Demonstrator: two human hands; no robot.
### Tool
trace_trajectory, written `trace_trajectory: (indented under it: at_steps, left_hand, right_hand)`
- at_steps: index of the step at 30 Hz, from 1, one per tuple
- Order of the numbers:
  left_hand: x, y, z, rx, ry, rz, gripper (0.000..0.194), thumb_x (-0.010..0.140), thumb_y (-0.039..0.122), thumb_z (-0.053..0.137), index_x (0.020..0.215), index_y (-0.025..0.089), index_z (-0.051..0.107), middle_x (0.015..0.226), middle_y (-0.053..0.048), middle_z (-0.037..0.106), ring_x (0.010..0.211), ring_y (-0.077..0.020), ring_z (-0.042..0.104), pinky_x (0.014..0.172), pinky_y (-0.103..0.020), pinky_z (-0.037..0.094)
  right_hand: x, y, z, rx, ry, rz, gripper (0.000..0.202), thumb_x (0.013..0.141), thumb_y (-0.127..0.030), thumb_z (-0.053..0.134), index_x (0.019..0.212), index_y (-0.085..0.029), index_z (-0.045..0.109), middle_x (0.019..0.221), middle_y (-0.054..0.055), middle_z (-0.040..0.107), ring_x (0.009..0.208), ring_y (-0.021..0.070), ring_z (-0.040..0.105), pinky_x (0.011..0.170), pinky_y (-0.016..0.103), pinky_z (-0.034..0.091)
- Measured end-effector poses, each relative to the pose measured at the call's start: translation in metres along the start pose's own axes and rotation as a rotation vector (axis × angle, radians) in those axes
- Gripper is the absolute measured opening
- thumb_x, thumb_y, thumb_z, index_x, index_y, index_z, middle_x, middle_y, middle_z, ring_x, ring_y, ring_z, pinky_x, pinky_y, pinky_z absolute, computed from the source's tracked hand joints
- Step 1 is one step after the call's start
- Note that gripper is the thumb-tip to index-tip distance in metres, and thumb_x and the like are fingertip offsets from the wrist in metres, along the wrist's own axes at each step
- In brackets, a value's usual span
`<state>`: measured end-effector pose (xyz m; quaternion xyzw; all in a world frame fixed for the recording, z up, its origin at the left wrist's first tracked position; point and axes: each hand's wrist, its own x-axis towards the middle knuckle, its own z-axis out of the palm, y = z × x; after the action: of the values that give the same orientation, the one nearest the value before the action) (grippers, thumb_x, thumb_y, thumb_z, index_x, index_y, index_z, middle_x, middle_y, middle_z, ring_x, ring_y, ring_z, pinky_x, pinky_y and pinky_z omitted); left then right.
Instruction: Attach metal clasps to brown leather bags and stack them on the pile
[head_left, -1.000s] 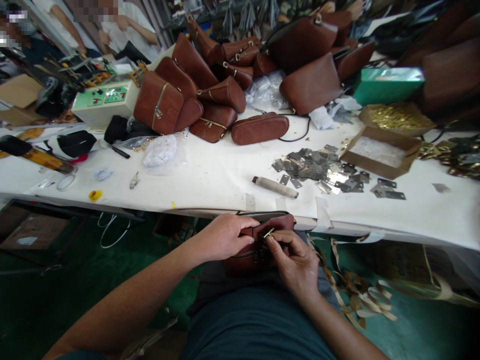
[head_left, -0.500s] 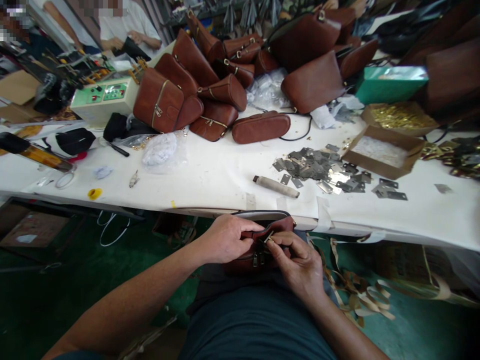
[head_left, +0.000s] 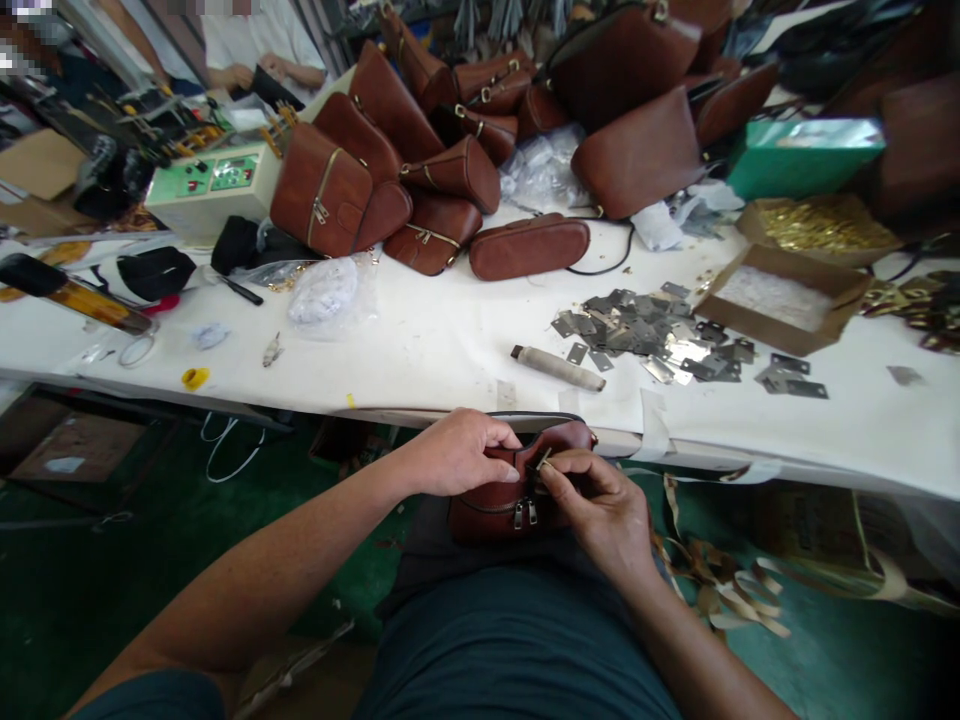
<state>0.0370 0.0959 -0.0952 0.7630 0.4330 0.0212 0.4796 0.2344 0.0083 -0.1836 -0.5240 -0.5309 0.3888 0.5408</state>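
A brown leather bag (head_left: 489, 512) with two zipper pulls rests on the lap, against the front edge of the table. My left hand (head_left: 466, 455) grips the bag's upper left side, thumb outside and fingers over the rim. Between the thumb and fingers of my right hand (head_left: 600, 500) is a small metal piece (head_left: 544, 460), held at the front of the bag right of its middle. Part of that piece is hidden by the fingertips.
On the white table (head_left: 435, 350) lie a wrapped rod (head_left: 559, 369), a pile of metal plates (head_left: 645, 330), a cardboard box (head_left: 780, 300) and a plastic bag (head_left: 326, 295). Brown bags (head_left: 322, 190) are heaped behind. Another person's hands (head_left: 277, 70) show at the back left.
The view has shifted slightly. My left hand's thumb now lies on the outside of the bag, a little apart from the fingers. My right hand keeps the metal piece at nearly the same spot.
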Motion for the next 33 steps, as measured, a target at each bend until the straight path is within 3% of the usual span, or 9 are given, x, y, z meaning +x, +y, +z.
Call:
trace_trajectory:
  at_steps: [4,15,21,26,30,33]
  left_hand:
    - [-0.003,0.005,0.003,0.053,0.031,-0.011,0.017,0.083,0.024,0.068,0.095,0.016,0.079,0.074,0.003,0.071,0.066,-0.0103,0.055,0.061,-0.023,0.035]
    - [-0.01,0.005,0.014,0.122,0.147,0.029,0.02,0.084,0.025,0.069,0.101,0.021,0.08,0.082,0.002,0.076,0.072,-0.0131,0.064,0.067,-0.025,0.04]
    - [-0.015,0.005,0.03,0.201,0.304,0.013,0.026,0.079,0.041,0.083,0.097,0.024,0.078,0.087,0.002,0.077,0.079,-0.0172,0.067,0.069,-0.027,0.043]
    - [-0.019,-0.003,0.044,0.327,0.428,0.15,0.014,0.087,0.032,0.076,0.098,0.025,0.077,0.091,0.002,0.078,0.082,-0.0165,0.071,0.07,-0.027,0.043]
    - [-0.022,-0.006,0.049,0.467,0.434,0.31,0.01,0.092,0.03,0.07,0.099,0.025,0.075,0.088,0.003,0.077,0.079,-0.0158,0.072,0.069,-0.029,0.044]
    - [-0.024,-0.008,0.05,0.55,0.435,0.406,0.012,0.096,0.032,0.066,0.1,0.025,0.074,0.088,0.003,0.077,0.077,-0.0153,0.071,0.066,-0.03,0.044]
  right_hand:
    - [0.001,-0.005,0.004,-0.065,0.032,-0.042,0.012,0.091,-0.023,0.073,0.08,-0.02,0.07,0.077,-0.001,0.07,0.067,0.0127,0.063,0.064,0.024,0.048]
    - [-0.003,-0.006,0.01,-0.139,0.086,-0.146,0.014,0.092,-0.019,0.07,0.079,-0.021,0.067,0.077,0.0,0.068,0.068,0.0143,0.064,0.066,0.027,0.048]
    - [-0.008,-0.004,0.015,-0.169,0.082,-0.181,0.011,0.094,-0.019,0.069,0.084,-0.022,0.068,0.081,0.001,0.069,0.073,0.0154,0.066,0.069,0.028,0.051]
    - [-0.004,-0.012,-0.015,-0.212,-0.117,-0.316,0.007,0.093,-0.017,0.073,0.095,-0.023,0.07,0.09,0.002,0.071,0.081,0.0159,0.068,0.072,0.028,0.054]
    - [0.011,-0.025,-0.049,-0.504,-0.172,-0.56,0.041,0.086,-0.028,0.083,0.124,-0.024,0.069,0.111,0.009,0.071,0.101,0.0248,0.066,0.083,0.038,0.053]
    - [0.023,-0.032,-0.057,-0.647,-0.35,-0.652,0.042,0.09,-0.036,0.08,0.128,-0.023,0.067,0.113,0.01,0.073,0.102,0.0264,0.067,0.087,0.043,0.048]
